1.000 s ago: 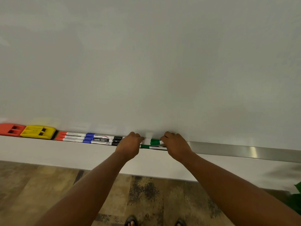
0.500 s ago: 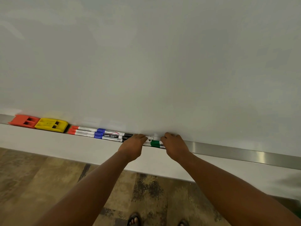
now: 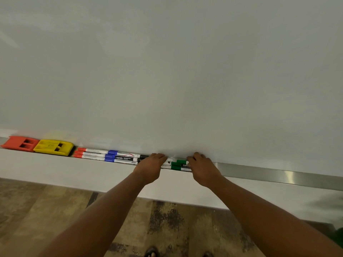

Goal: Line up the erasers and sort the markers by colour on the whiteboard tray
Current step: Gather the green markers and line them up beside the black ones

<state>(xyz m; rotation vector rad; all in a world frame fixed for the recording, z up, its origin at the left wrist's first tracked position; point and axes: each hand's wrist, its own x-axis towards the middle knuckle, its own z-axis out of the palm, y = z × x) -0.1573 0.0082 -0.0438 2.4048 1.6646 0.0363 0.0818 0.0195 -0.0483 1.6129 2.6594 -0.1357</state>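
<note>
A metal whiteboard tray [image 3: 269,173] runs along the bottom of the whiteboard. At its left end a red eraser [image 3: 18,143] and a yellow eraser [image 3: 53,147] sit side by side. Right of them lie red-capped markers [image 3: 81,153], blue-capped markers [image 3: 110,155] and black-capped markers [image 3: 143,157], end to end in rows. Green-capped markers [image 3: 178,164] lie between my hands. My left hand [image 3: 151,166] rests on the markers just left of the green caps. My right hand [image 3: 202,168] covers the right ends of the green markers. Fingertips are hidden, so grips are unclear.
The whiteboard [image 3: 176,71] fills the upper view. The tray stretches to the right of my right hand. Below is a white ledge [image 3: 55,169] and a mottled brown floor [image 3: 167,225]. A green plant edge [image 3: 338,236] shows at the lower right.
The view has shifted, so the tray and erasers sit further right and lower. Both hands stay at the green markers; two green caps now show between them.
</note>
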